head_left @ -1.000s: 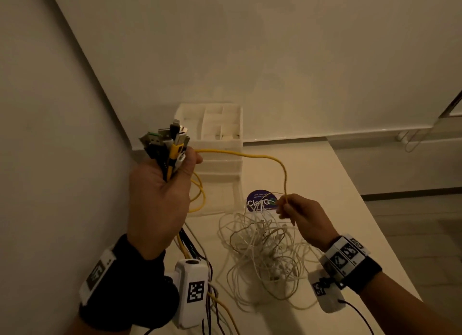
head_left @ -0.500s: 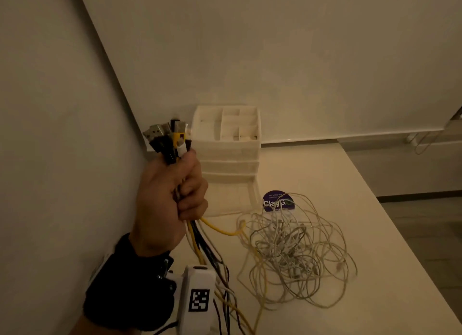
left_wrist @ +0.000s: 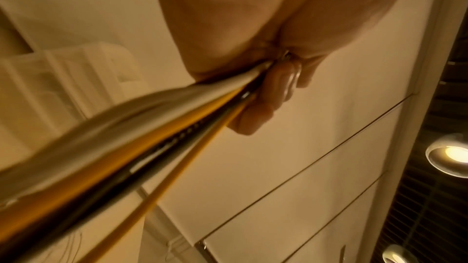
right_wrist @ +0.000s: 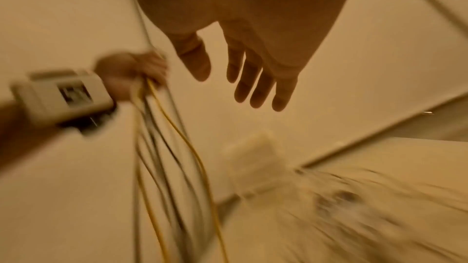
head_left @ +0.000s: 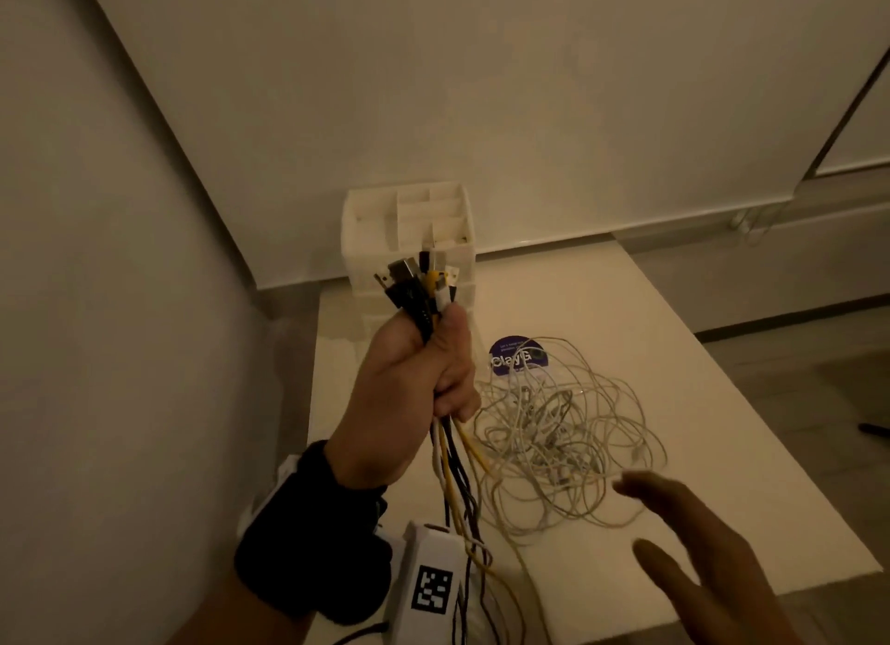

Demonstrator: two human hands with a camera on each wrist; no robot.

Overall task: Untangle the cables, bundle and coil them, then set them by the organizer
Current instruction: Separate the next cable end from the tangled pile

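My left hand (head_left: 424, 379) is raised in a fist round a bundle of black, yellow and white cables (head_left: 421, 288), plugs sticking up above the thumb. Their loose ends hang down past my wrist (head_left: 462, 490). The left wrist view shows the same cables (left_wrist: 152, 137) running out of the closed fingers (left_wrist: 255, 111). A tangle of thin white cables (head_left: 563, 432) lies on the white table (head_left: 722, 403). My right hand (head_left: 698, 548) hovers at the tangle's near right edge, fingers straight and spread, holding nothing; the blurred right wrist view shows its spread fingers (right_wrist: 253, 79). The white organizer (head_left: 409, 230) stands at the back against the wall.
A round purple sticker (head_left: 515, 358) lies on the table under the tangle's far edge. Walls close in on the left and behind the organizer. The table's right edge (head_left: 770, 432) drops to the floor.
My right hand let go of the yellow cable, left view, and has come back low at the right with fingers spread. My left hand kept its grip and shifted right, in front of the organizer.
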